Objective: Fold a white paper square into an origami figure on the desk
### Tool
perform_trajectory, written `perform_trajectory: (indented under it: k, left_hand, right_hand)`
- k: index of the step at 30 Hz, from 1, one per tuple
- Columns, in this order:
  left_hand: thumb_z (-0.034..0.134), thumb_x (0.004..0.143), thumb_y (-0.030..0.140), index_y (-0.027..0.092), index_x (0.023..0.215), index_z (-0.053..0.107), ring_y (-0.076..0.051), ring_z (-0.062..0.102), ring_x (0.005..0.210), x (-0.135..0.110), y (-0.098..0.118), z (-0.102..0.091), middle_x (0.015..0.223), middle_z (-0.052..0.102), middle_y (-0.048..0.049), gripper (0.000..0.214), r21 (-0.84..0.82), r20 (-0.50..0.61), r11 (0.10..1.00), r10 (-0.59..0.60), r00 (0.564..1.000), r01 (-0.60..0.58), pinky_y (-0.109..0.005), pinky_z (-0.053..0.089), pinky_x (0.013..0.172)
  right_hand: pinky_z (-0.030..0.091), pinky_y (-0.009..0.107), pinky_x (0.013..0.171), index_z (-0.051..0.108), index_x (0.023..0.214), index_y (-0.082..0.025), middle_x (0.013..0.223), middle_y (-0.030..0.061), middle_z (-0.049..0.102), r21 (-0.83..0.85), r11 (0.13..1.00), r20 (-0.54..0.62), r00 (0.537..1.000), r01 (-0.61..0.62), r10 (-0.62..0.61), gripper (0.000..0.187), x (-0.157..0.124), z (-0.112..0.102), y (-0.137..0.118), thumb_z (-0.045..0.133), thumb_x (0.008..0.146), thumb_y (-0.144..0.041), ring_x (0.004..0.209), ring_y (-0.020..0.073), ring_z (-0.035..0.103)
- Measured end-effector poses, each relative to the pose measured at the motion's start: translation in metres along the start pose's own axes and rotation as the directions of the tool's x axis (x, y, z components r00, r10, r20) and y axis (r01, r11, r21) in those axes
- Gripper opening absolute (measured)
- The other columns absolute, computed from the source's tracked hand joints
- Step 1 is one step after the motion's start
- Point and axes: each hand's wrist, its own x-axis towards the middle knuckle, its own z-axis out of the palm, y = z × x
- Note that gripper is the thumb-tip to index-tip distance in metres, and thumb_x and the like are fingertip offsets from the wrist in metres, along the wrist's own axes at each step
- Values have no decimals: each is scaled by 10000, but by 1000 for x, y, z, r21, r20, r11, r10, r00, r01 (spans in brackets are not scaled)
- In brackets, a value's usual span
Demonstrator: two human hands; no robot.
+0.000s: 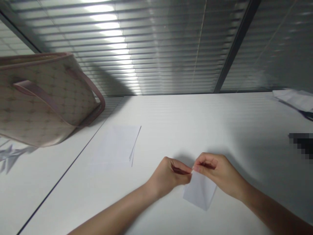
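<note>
A small folded sheet of white paper (201,192) is held between my two hands, low over the white table. My left hand (171,174) pinches its upper left edge between thumb and fingers. At the top corner, my right hand (212,166) grips the same paper with thumb and forefinger, close beside the left fingertips. A faint crease runs down the paper's face, and its lower corner points toward me. Further left lies a thin stack of white paper sheets (117,145), its right edges slightly fanned.
A pale patterned handbag (44,101) with pink straps stands at the left. Folded paper pieces (12,156) lie below it. A dark seam (73,161) crosses the table (176,120). White papers (295,99) sit at the far right, and window blinds (158,49) rise behind.
</note>
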Motion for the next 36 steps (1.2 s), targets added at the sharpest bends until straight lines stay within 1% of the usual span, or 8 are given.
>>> perform_trajectory:
  k: [4, 11, 17, 22, 25, 27, 32, 36]
  left_hand:
    - [704, 656, 225, 146, 737, 794, -159, 619, 582, -1, 2, -2, 697, 741, -58, 145, -11, 36, 1000, -17, 999, 18, -255, 474, 580]
    - [715, 639, 237, 139, 656, 783, -142, 582, 532, -2, 7, -2, 607, 702, -36, 121, -31, 90, 999, -20, 996, 23, -246, 456, 544]
    - [716, 651, 341, 120, 713, 772, -166, 620, 593, -2, 9, -4, 676, 709, -67, 236, -50, 115, 997, -58, 992, 64, -277, 497, 607]
    - [761, 634, 414, 130, 608, 696, -111, 468, 513, -3, 7, 0, 536, 556, 6, 293, -9, 52, 1000, -30, 998, 30, -237, 357, 494]
    - [769, 646, 430, 153, 441, 538, -66, 269, 465, -4, 6, 2, 456, 347, 60, 415, 32, 35, 999, -6, 999, 5, -246, 196, 445]
    - [755, 670, 439, 162, 400, 447, -61, 207, 466, -4, 6, 1, 456, 269, 70, 494, 54, 40, 999, -4, 999, 2, -265, 135, 452]
    - [782, 637, 463, 167, 414, 450, -67, 238, 464, -3, 8, -1, 443, 297, 73, 498, 72, 56, 997, -16, 998, 12, -271, 143, 461]
    - [797, 618, 458, 161, 426, 492, -70, 255, 468, -3, 10, -1, 431, 319, 76, 467, 67, 68, 998, -24, 997, 20, -262, 177, 465]
  right_hand:
    - [485, 244, 585, 624, 715, -184, 661, -11, 649, -23, 999, -56, 998, 28, -30, 155, 1, 0, 3, 668, 766, -324, 629, 133, 612]
    - [478, 225, 590, 546, 798, -205, 694, -17, 609, -177, 975, 35, 991, 135, -131, 147, -2, 1, 8, 555, 884, -324, 658, 125, 603]
    - [471, 220, 579, 541, 800, -216, 690, -17, 607, -375, 888, -69, 947, 267, -314, 105, -6, 5, 9, 527, 895, -257, 629, 124, 596]
    - [487, 227, 619, 545, 815, -221, 711, -11, 619, -410, 860, -103, 921, 304, -375, 83, -7, 8, 12, 526, 896, -220, 663, 128, 605]
    - [493, 227, 611, 562, 803, -216, 702, -13, 621, -337, 900, -126, 934, 277, -334, 87, -6, 9, 13, 559, 883, -252, 647, 126, 602]
    - [497, 228, 603, 574, 789, -210, 697, -10, 630, -251, 942, -116, 959, 222, -257, 109, -5, 8, 12, 585, 868, -285, 650, 129, 615]
    - [513, 239, 643, 646, 822, -195, 737, 2, 692, -29, 999, -10, 999, 44, -44, 104, -2, 3, 3, 648, 803, -297, 705, 143, 657]
    - [493, 222, 600, 665, 708, -189, 672, -6, 684, -33, 999, 21, 1000, -14, 15, 135, -1, 0, -2, 662, 777, -305, 651, 130, 635]
